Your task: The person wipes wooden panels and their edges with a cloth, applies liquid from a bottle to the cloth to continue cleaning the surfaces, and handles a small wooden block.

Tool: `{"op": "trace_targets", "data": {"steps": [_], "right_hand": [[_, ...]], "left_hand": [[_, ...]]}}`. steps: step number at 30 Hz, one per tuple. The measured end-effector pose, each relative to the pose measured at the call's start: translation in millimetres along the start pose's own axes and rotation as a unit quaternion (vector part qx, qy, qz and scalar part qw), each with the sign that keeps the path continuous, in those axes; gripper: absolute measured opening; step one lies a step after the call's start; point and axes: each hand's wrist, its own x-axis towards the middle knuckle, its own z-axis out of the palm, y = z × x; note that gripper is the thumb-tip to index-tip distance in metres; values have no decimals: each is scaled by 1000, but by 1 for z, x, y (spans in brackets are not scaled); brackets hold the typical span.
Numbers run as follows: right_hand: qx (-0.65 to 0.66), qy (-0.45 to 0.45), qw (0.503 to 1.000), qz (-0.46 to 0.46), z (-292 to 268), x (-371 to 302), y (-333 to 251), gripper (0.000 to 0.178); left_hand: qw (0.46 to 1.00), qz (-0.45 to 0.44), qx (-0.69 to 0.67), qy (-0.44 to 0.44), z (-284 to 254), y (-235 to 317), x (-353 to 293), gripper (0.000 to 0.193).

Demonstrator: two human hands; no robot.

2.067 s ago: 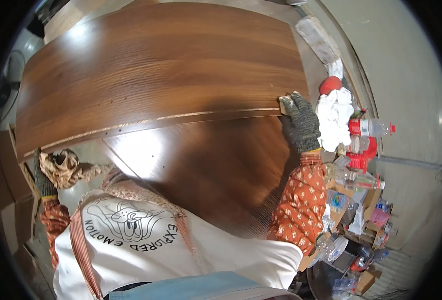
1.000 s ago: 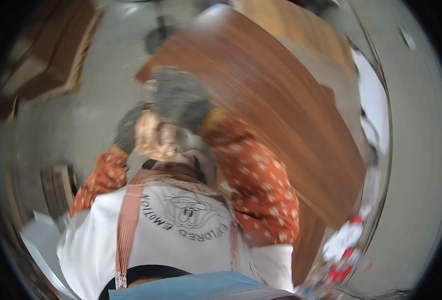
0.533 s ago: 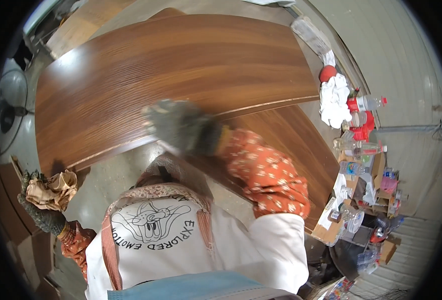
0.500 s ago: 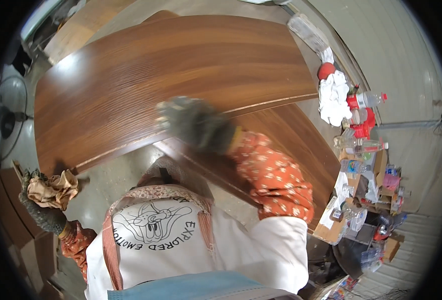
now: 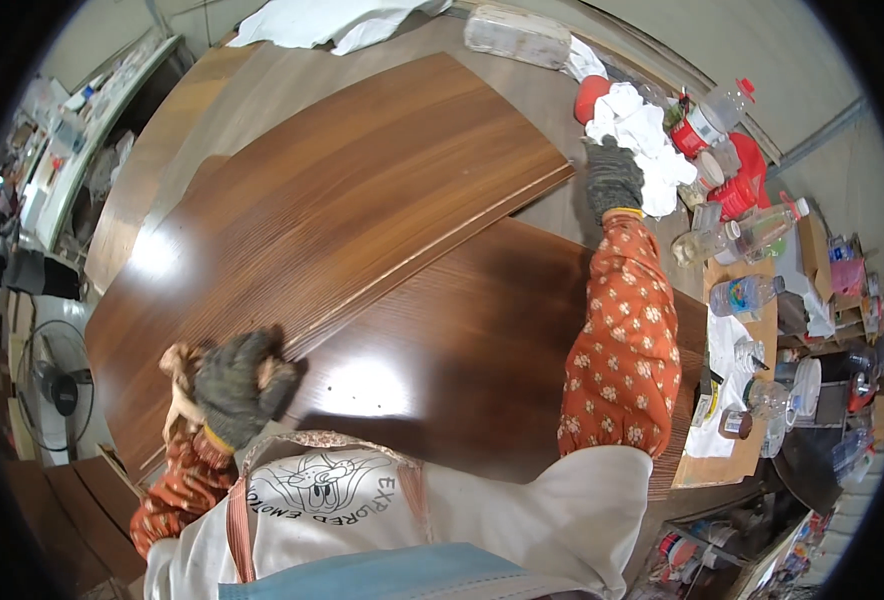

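A glossy brown wood-grain panel lies slantwise over a second brown panel. My left hand, in a dark grey knit glove, is closed at the near left edge of the upper panel. Beside its palm bulges a crumpled tan cloth, which it holds. My right hand, gloved the same way, reaches to the far right, onto the edge of a bunched white cloth. Its fingers look curled against that cloth, though the fingertips are partly hidden.
A red round object and a pale wrapped block sit at the back. Several plastic bottles line the right side, near a cardboard sheet. At the left stands a fan; a white sheet lies at the far edge.
My right hand has gone from above the panels to the white cloth at the far right. My left hand, with the tan cloth, has come inward to the panel's edge. The view has shifted.
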Motion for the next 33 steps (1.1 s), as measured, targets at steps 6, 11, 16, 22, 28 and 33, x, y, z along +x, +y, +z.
{"op": "trace_targets", "data": {"steps": [6, 11, 16, 22, 28, 33], "right_hand": [[-24, -22, 996, 78, -4, -77, 120, 49], [-173, -19, 961, 215, -5, -166, 166, 64], [166, 159, 973, 35, -52, -179, 53, 75], [323, 180, 922, -112, -55, -98, -82, 68], [444, 164, 843, -257, -66, -110, -184, 65], [405, 63, 792, -451, -101, -169, -285, 76]], "left_hand": [[975, 202, -20, -88, 72, 58, 135, 32], [968, 251, -1, 10, 178, 141, 259, 41], [964, 152, -201, -84, 149, 154, 278, 45], [944, 318, -86, -7, 99, 49, 176, 49], [991, 121, -14, -51, -3, -37, 6, 41], [918, -389, -73, -27, -57, -146, -142, 34]]}}
